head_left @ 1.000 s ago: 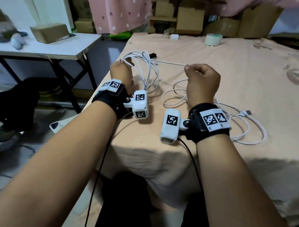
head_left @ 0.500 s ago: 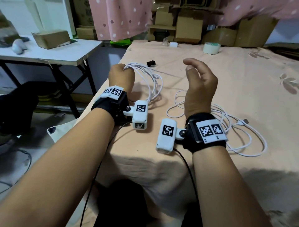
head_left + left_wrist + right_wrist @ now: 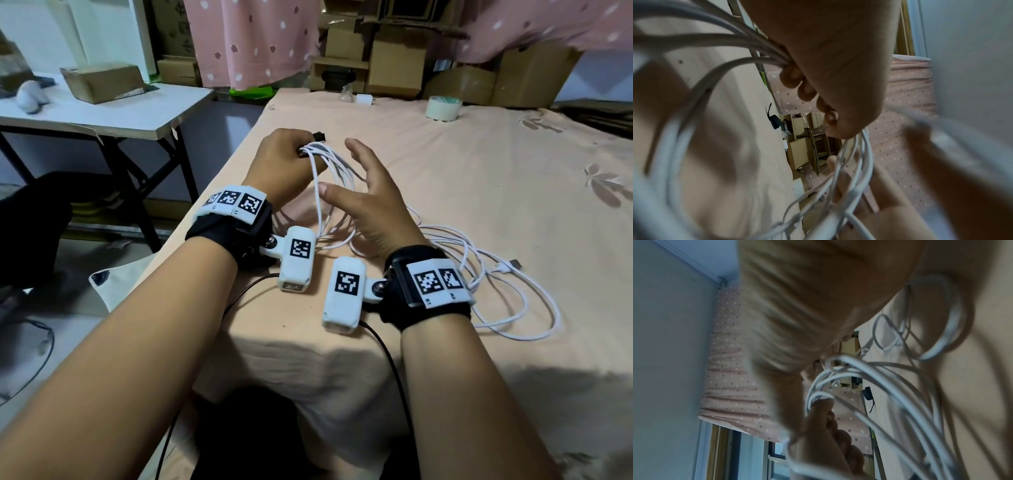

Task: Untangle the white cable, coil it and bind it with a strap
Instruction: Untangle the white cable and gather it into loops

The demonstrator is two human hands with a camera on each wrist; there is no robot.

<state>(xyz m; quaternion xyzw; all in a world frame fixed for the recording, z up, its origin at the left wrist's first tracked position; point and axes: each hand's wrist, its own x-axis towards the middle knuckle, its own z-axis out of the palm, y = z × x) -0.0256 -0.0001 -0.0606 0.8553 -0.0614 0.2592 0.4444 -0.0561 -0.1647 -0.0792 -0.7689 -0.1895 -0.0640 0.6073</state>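
Note:
My left hand [image 3: 291, 157] grips a bunch of white cable loops [image 3: 320, 161] at their top, above the peach bed sheet; the loops hang down to the sheet. The left wrist view shows its fingers [image 3: 795, 81] curled round the strands [image 3: 748, 43]. My right hand [image 3: 356, 178] is open, fingers spread, right beside the hanging loops, its thumb across them. The loose rest of the cable [image 3: 507, 308] lies on the sheet to the right, ending in a plug [image 3: 515, 264]. A small black strap [image 3: 319, 136] lies just behind my left hand, also seen in the right wrist view [image 3: 867, 393].
A tape roll [image 3: 443, 108] and a small white charger [image 3: 364, 100] sit at the far end of the bed [image 3: 479, 178]. Left of the bed stands a white table [image 3: 113, 118] with a cardboard box [image 3: 102, 82]. Cardboard boxes [image 3: 394, 68] are stacked behind.
My right hand let go of the stretched strand, opened and moved left to the hanging loops. The left hand kept its hold on the bunch, which has gained a loop.

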